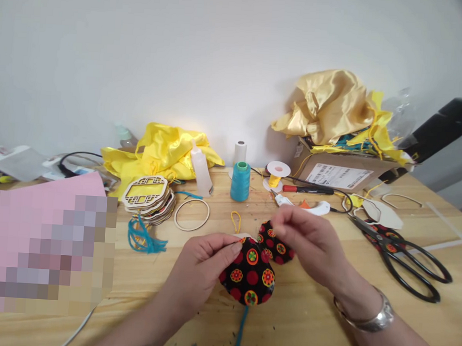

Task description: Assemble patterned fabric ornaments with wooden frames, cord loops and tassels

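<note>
My left hand (204,262) pinches the upper left edge of a black fabric ornament (251,276) printed with orange flowers and red dots. The piece has a large rounded lobe and a smaller lobe (275,243) at its upper right, so it looks gourd-shaped. My right hand (308,243) is closed, thumb against fingers, at the top of the small lobe; whatever lies between those fingertips is hidden. A yellow cord loop (235,222) shows just above the ornament, and a teal cord (240,333) hangs out below it.
Black-handled scissors (400,251) lie at right by a glue gun (303,204). Behind stand a teal thread cone (240,182), a squeeze bottle (202,172) and a fabric-filled cardboard box (333,171). Stacked wooden frames (147,194), a thin ring (191,229) and a pink sheet (36,223) are left.
</note>
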{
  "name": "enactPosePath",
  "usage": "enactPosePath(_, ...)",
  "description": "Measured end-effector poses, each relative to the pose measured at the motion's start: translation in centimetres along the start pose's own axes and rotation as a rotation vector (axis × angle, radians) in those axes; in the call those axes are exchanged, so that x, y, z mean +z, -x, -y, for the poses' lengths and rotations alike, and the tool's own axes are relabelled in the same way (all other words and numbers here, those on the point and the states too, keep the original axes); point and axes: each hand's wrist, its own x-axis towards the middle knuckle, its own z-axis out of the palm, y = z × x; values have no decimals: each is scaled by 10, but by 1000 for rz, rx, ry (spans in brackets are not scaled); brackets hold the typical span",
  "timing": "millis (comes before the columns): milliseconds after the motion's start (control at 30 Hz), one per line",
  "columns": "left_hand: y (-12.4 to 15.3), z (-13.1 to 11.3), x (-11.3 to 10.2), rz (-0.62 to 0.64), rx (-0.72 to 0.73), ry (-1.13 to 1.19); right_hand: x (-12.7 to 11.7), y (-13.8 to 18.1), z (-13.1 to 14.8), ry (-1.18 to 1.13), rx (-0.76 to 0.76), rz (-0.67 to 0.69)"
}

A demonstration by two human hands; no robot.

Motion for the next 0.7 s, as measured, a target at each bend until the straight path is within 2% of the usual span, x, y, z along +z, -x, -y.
enactPosePath(67, -2, -1, 1, -40, 2, 14, -2, 3, 7, -138, -51, 394)
enactPosePath(100, -3, -1, 1, -51, 1, 29, -2, 4, 10, -155, -71, 529)
enactPosePath(133, -3, -2, 1, -55, 1, 44, 0, 5, 11, -133, -79, 580)
enactPosePath(167, -3, -1, 1, -52, 6, 59, 3, 5, 11, -85, -65, 543)
enactPosePath(267, -3, 1, -1, -25, 27, 94, 11, 1, 5, 93, 53, 200)
enactPosePath(333, -3, 3, -2, -8, 32, 114, 14, -2, -2, 137, 158, 55)
enactPosePath(433, -2, 4, -2, 1, 34, 107, 16, -6, -7, 107, 296, 78)
enactPosePath(500, -2, 2, -1, 10, 10, 76, 17, -5, -7, 131, 297, 109)
enactPosePath(700, 2, -5, 5, 28, -59, -199, 21, 0, -8, 332, 38, 176)
